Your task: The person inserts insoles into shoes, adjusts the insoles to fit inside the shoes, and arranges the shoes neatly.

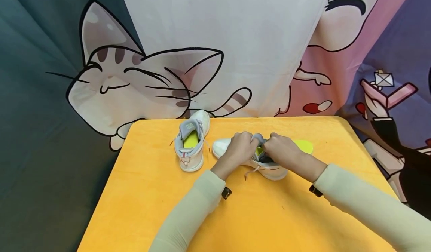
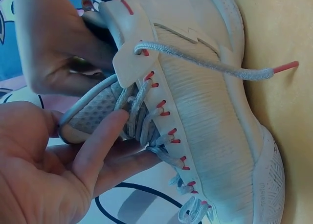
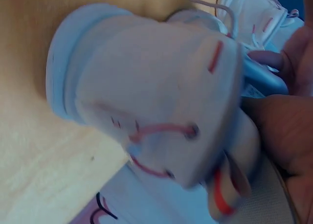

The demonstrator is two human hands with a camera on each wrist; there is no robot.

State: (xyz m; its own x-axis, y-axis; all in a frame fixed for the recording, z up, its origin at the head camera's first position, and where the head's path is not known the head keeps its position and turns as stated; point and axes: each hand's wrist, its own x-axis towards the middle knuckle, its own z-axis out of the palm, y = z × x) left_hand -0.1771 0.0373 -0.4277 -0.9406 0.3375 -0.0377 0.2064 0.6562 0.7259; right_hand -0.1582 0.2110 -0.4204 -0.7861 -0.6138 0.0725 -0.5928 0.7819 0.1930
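Note:
A white sneaker (image 1: 274, 172) stands on the table, toe to the left, its lace hanging loose. My left hand (image 1: 240, 147) holds its grey tongue (image 2: 95, 109), with fingers against the laces (image 2: 142, 109). At the shoe's opening, my right hand (image 1: 286, 153) grips a yellow-green insole (image 1: 304, 146). One end sticks out past the heel, and yellow-green also shows inside the opening. Its fingertips are hidden by the collar. In the right wrist view, the heel (image 3: 146, 82) and a pull loop (image 3: 227, 190) are close to my right hand (image 3: 288, 136).
A second white sneaker (image 1: 192, 160) stands to the left, toe away, with a yellow-green insole inside. Both shoes are on a yellow-covered table (image 1: 151, 199). Behind its far edge hangs a cloth (image 1: 256, 39) printed with cartoon figures.

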